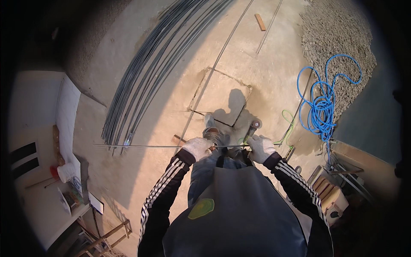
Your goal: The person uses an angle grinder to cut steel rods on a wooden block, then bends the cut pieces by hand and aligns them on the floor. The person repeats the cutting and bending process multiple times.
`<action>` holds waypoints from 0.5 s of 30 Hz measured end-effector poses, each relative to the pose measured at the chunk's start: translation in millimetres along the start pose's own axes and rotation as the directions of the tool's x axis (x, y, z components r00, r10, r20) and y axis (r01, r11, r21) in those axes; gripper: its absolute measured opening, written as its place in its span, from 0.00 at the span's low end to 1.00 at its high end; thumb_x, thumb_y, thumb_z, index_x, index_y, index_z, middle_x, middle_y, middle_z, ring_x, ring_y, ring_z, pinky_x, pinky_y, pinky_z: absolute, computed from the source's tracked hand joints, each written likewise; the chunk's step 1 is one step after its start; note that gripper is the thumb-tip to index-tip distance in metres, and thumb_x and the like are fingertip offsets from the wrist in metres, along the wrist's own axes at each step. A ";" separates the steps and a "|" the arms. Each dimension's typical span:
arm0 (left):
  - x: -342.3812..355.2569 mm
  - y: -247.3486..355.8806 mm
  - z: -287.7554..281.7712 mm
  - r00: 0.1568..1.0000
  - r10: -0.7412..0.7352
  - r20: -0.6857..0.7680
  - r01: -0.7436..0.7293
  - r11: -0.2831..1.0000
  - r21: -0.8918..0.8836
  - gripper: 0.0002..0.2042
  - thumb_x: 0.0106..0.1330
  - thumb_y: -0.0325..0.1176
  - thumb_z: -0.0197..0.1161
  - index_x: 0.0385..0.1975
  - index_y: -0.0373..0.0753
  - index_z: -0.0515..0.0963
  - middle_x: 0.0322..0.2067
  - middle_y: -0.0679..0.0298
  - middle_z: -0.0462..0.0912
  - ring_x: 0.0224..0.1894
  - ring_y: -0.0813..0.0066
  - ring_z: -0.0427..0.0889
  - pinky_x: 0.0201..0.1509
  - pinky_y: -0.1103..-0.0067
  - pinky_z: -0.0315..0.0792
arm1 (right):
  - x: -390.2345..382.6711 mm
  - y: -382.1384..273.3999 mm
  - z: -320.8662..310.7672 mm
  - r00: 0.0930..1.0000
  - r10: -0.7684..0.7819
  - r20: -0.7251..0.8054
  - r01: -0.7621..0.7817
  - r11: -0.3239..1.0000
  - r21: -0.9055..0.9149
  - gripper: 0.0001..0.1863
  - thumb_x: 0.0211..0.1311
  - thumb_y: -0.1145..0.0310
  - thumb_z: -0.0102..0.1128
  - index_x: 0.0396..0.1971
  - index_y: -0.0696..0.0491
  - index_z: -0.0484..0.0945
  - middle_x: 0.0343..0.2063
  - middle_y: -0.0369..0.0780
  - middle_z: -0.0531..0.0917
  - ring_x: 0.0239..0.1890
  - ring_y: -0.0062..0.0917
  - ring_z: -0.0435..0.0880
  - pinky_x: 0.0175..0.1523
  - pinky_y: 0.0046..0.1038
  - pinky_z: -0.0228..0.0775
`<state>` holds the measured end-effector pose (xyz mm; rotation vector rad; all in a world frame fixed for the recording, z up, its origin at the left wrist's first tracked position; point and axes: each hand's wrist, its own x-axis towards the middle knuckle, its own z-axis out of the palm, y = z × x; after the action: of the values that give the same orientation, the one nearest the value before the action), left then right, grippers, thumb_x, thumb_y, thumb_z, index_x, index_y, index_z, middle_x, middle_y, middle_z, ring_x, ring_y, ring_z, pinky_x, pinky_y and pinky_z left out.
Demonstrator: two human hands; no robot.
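Note:
My left hand [198,148], in a pale glove, is closed on a thin steel bar [156,146] lying crosswise over my legs and reaching out to the left. My right hand [262,149], also gloved, is closed around the bar's right part. Just beyond the right hand is a dark tool with a round end [255,124], near a green cable [287,122]; whether the hand also touches the tool, I cannot tell. A small piece of wood [178,140] lies beyond my left hand. A brown shoe [212,136] shows between my hands, and a dark apron covers my lap.
Long steel rods [145,68] lie bundled at upper left, more singly at centre. A blue hose [319,112] is coiled at right beside gravel [338,36]. A wooden plank [260,22] lies ahead; wooden frames [117,237] stand lower left, assorted gear [327,192] lower right.

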<state>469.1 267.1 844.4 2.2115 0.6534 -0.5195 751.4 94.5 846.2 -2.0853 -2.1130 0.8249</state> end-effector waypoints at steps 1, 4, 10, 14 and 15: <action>15.1 10.4 -8.8 0.999 0.008 -0.050 -0.007 1.000 0.012 0.13 0.63 0.40 0.64 0.43 0.41 0.84 0.36 0.51 0.88 0.43 0.50 0.87 0.47 0.59 0.80 | 24.5 -10.9 -9.8 0.998 -0.017 0.062 0.018 1.000 -0.011 0.17 0.48 0.63 0.70 0.39 0.50 0.81 0.37 0.43 0.82 0.43 0.41 0.85 0.43 0.44 0.79; 48.7 28.3 -46.8 0.981 0.062 -0.181 -0.062 0.998 0.009 0.14 0.62 0.39 0.64 0.45 0.41 0.82 0.35 0.51 0.87 0.42 0.48 0.86 0.46 0.59 0.80 | 93.0 -24.5 -34.9 0.996 -0.084 0.039 0.085 0.996 -0.036 0.16 0.49 0.62 0.69 0.39 0.50 0.82 0.38 0.42 0.82 0.44 0.40 0.84 0.43 0.44 0.78; 71.6 -10.8 -155.3 0.922 0.161 -0.353 -0.210 0.972 -0.107 0.14 0.61 0.37 0.65 0.45 0.40 0.80 0.35 0.50 0.85 0.40 0.46 0.85 0.43 0.57 0.79 | 173.3 15.3 -97.1 0.964 -0.264 -0.037 0.266 0.962 0.065 0.15 0.49 0.61 0.68 0.38 0.48 0.84 0.40 0.41 0.81 0.45 0.41 0.84 0.45 0.43 0.79; 82.2 -70.5 -229.5 0.967 0.134 -0.215 -0.169 0.974 -0.150 0.09 0.63 0.37 0.63 0.36 0.39 0.82 0.33 0.51 0.84 0.39 0.47 0.84 0.42 0.61 0.77 | 193.9 45.2 -139.6 0.987 -0.159 -0.013 0.160 0.985 0.067 0.13 0.45 0.61 0.67 0.32 0.50 0.82 0.35 0.44 0.81 0.40 0.43 0.84 0.42 0.43 0.79; 87.0 -74.3 -239.6 0.967 0.149 -0.208 -0.181 0.973 -0.141 0.09 0.63 0.37 0.63 0.37 0.39 0.83 0.33 0.53 0.84 0.39 0.49 0.84 0.43 0.61 0.77 | 198.4 49.8 -146.4 0.991 -0.135 -0.013 0.136 0.988 0.075 0.13 0.45 0.61 0.67 0.32 0.51 0.82 0.34 0.44 0.81 0.40 0.43 0.84 0.42 0.43 0.79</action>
<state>531.1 517.6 906.7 2.1572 0.5830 -0.1581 839.3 326.5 887.5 -1.8815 -2.1545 0.8633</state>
